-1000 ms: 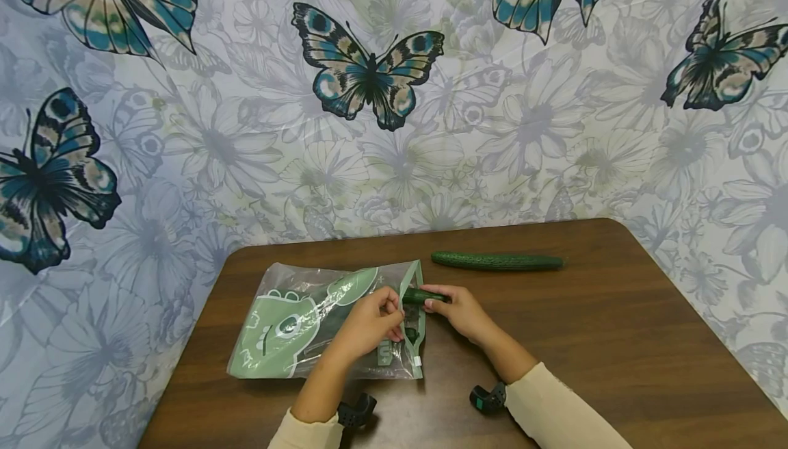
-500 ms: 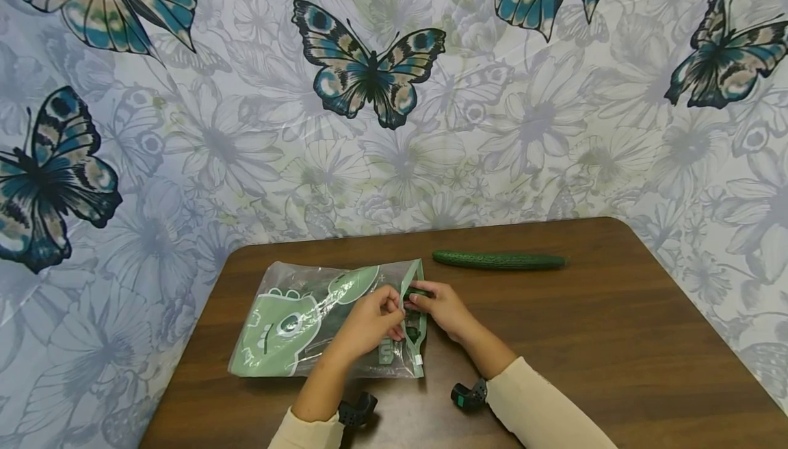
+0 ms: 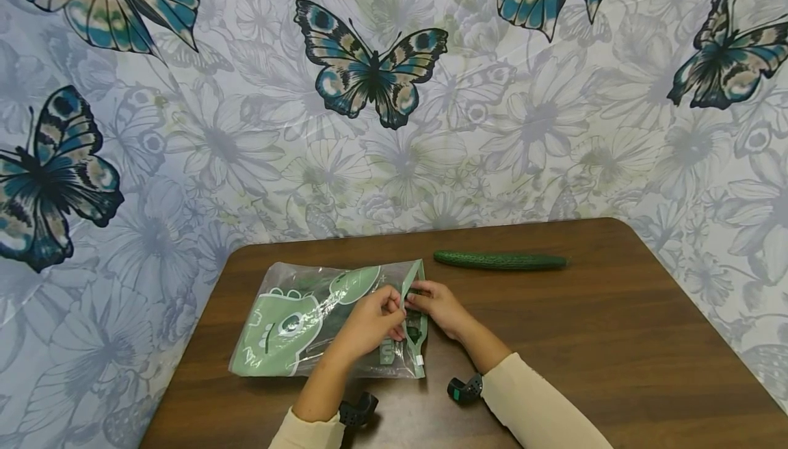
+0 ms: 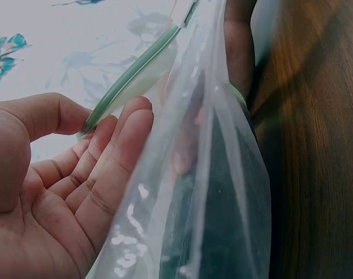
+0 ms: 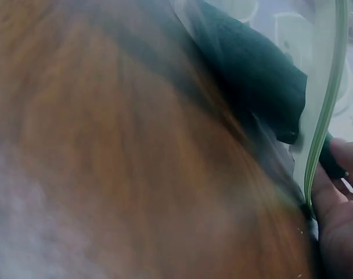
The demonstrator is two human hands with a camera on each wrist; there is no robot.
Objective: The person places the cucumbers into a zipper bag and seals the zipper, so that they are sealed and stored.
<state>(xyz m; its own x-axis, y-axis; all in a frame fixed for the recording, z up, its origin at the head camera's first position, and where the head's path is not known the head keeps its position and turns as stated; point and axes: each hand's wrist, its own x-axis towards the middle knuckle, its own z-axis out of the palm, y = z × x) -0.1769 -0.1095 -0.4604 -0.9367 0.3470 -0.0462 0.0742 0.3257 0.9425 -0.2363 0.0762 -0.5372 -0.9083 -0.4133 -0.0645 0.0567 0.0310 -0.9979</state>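
Observation:
A clear zip bag [image 3: 289,339] with a green cartoon print lies on the table, its mouth facing right. My left hand [image 3: 368,320] pinches the green zip edge [image 4: 130,72] between thumb and fingers, holding the mouth apart. At that mouth is my right hand [image 3: 442,306], its fingertips partly inside. In the right wrist view, a cucumber's end [image 5: 332,160] shows between its thumb and fingers; the remainder is hidden by the bag. Another cucumber [image 5: 255,72] lies inside the bag. Behind the right hand, a long cucumber [image 3: 500,261] rests on the table.
The brown wooden table [image 3: 585,339] extends to the right of the bag. A butterfly-print cloth [image 3: 394,175] hangs behind its far edge. A white zip slider [image 3: 420,361] sits at the near corner of the bag mouth.
My right hand has moved left to the bag mouth, pushing the cucumber it holds inside, so that it hardly shows from above. My left hand has stayed at the zip edge.

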